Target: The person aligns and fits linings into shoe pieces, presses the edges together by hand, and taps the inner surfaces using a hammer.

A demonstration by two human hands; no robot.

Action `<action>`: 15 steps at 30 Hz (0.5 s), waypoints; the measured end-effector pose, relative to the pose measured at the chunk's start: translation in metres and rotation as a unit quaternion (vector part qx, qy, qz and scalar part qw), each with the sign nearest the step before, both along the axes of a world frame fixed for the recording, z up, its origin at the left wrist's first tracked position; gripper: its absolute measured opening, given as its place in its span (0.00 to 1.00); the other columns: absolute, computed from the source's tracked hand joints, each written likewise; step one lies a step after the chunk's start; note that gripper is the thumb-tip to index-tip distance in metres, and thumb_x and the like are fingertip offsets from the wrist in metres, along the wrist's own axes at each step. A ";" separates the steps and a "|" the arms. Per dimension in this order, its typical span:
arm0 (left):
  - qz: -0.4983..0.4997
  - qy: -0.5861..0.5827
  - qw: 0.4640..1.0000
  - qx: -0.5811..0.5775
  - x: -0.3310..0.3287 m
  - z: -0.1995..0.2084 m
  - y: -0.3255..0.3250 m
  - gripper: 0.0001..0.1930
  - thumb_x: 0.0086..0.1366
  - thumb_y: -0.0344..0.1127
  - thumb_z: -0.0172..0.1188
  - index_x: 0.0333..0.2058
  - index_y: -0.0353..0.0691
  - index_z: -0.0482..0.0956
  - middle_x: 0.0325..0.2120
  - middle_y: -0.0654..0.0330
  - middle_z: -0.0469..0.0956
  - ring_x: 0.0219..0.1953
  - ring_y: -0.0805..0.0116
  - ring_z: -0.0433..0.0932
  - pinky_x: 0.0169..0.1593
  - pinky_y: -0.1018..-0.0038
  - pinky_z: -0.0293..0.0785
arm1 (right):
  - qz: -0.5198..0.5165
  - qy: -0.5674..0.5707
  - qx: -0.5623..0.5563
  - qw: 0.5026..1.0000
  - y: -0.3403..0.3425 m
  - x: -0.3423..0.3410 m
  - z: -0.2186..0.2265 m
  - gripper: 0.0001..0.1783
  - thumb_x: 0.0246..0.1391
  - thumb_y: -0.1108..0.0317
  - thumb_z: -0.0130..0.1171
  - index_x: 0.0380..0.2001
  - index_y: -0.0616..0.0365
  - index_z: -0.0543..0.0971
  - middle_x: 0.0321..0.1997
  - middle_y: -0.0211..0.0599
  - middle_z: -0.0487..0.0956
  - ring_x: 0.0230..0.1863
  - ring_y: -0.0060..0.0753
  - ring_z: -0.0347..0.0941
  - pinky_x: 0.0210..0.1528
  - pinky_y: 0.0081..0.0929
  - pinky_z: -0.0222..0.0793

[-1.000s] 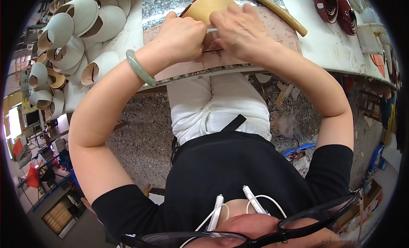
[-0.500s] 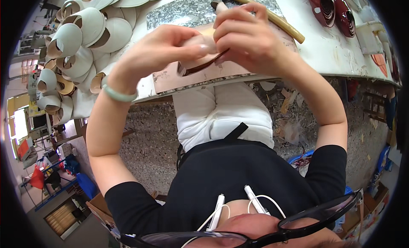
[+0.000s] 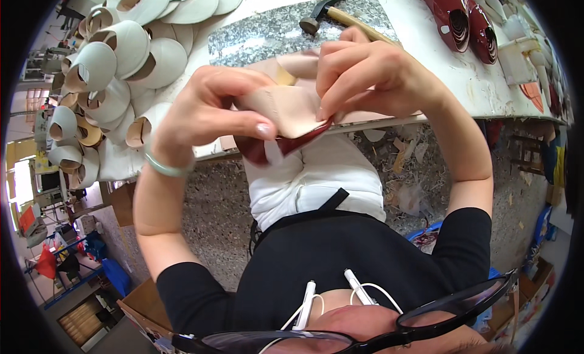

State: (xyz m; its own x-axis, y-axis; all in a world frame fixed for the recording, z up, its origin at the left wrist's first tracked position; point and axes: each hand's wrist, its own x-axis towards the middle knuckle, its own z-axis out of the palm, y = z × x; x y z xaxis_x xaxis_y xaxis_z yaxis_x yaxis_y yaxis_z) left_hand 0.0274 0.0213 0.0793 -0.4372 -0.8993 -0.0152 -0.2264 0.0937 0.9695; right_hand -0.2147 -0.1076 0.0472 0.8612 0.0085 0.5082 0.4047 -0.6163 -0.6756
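Between my hands is a shoe upper (image 3: 293,115) with a beige lining and a glossy dark red outer face. It is bent into a curve above the table's near edge, and the red side shows along its lower part. My left hand (image 3: 210,110) grips its left side, thumb over the lining and fingers partly hidden behind. At the right edge, my right hand (image 3: 371,74) pinches the upper between thumb and fingers. A hammer (image 3: 359,24) with a wooden handle lies just beyond the right hand, on a speckled stone slab (image 3: 255,34).
Overlapping pale curved shoe pieces (image 3: 131,43) are heaped at the left of the white table (image 3: 413,49). Glossy dark red uppers (image 3: 453,19) lie nested at the far right, near a whitish container (image 3: 517,60). Scraps litter the floor (image 3: 407,165).
Both hands have come nearer to me with the upper, and it has been turned so more lining and red face show. The hammer's head, partly covered before, is now visible.
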 end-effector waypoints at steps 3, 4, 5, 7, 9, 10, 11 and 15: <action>-0.048 -0.338 0.911 -0.232 -0.009 -0.013 -0.023 0.03 0.52 0.28 0.64 0.26 0.39 0.79 0.21 0.60 0.75 0.30 0.61 0.75 0.40 0.65 0.69 | -0.116 0.048 -0.344 0.931 0.000 0.003 -0.025 0.07 0.42 0.75 0.59 0.26 0.48 0.81 0.32 0.19 0.75 0.45 0.18 0.67 0.53 0.34 0.51; -0.043 -0.337 0.911 -0.232 -0.015 -0.022 -0.028 0.03 0.52 0.28 0.64 0.26 0.39 0.79 0.21 0.60 0.75 0.30 0.61 0.75 0.40 0.65 0.69 | -0.148 0.039 -0.430 0.889 0.007 0.006 -0.037 0.05 0.44 0.72 0.58 0.25 0.49 0.81 0.30 0.20 0.72 0.46 0.19 0.66 0.51 0.32 0.52; -0.052 -0.464 0.837 -0.285 -0.020 -0.033 -0.032 0.03 0.52 0.28 0.62 0.26 0.41 0.78 0.21 0.61 0.74 0.32 0.63 0.75 0.44 0.66 0.66 | -0.164 0.078 -0.461 0.868 0.013 0.008 -0.053 0.04 0.43 0.70 0.58 0.24 0.49 0.81 0.30 0.21 0.71 0.46 0.20 0.65 0.51 0.31 0.52; -0.057 -0.588 0.735 -0.334 -0.024 -0.057 -0.034 0.03 0.52 0.28 0.59 0.26 0.46 0.77 0.22 0.64 0.72 0.37 0.69 0.74 0.53 0.67 0.57 | -0.174 0.116 -0.492 0.845 0.024 0.009 -0.070 0.04 0.43 0.69 0.57 0.23 0.50 0.81 0.30 0.22 0.69 0.46 0.21 0.64 0.51 0.31 0.52; -0.029 -0.556 0.751 -0.355 -0.019 -0.068 -0.033 0.04 0.52 0.29 0.59 0.27 0.46 0.78 0.23 0.64 0.73 0.38 0.69 0.74 0.53 0.66 0.57 | -0.226 0.093 -0.489 0.837 0.035 0.007 -0.076 0.04 0.41 0.67 0.57 0.21 0.52 0.80 0.32 0.24 0.70 0.46 0.23 0.64 0.51 0.30 0.53; -0.005 -0.524 0.763 -0.379 -0.018 -0.072 -0.030 0.04 0.52 0.29 0.60 0.28 0.45 0.79 0.24 0.65 0.73 0.39 0.70 0.74 0.54 0.65 0.58 | -0.223 0.095 -0.486 0.840 0.037 0.007 -0.078 0.04 0.41 0.67 0.57 0.21 0.52 0.80 0.32 0.24 0.70 0.46 0.23 0.64 0.51 0.30 0.53; 0.005 -0.524 0.775 -0.354 -0.017 -0.074 -0.025 0.04 0.54 0.31 0.60 0.30 0.46 0.81 0.24 0.66 0.74 0.37 0.71 0.74 0.54 0.64 0.57 | -0.220 0.099 -0.488 0.839 0.038 0.006 -0.079 0.04 0.41 0.67 0.57 0.21 0.52 0.80 0.33 0.24 0.70 0.46 0.23 0.64 0.50 0.30 0.53; 0.048 -0.524 0.795 -0.303 -0.018 -0.079 -0.021 0.04 0.54 0.34 0.61 0.30 0.46 0.82 0.24 0.65 0.75 0.34 0.70 0.75 0.54 0.65 0.57 | -0.195 0.135 -0.489 0.839 0.032 0.008 -0.075 0.04 0.41 0.67 0.58 0.21 0.52 0.80 0.34 0.24 0.70 0.46 0.24 0.63 0.49 0.30 0.53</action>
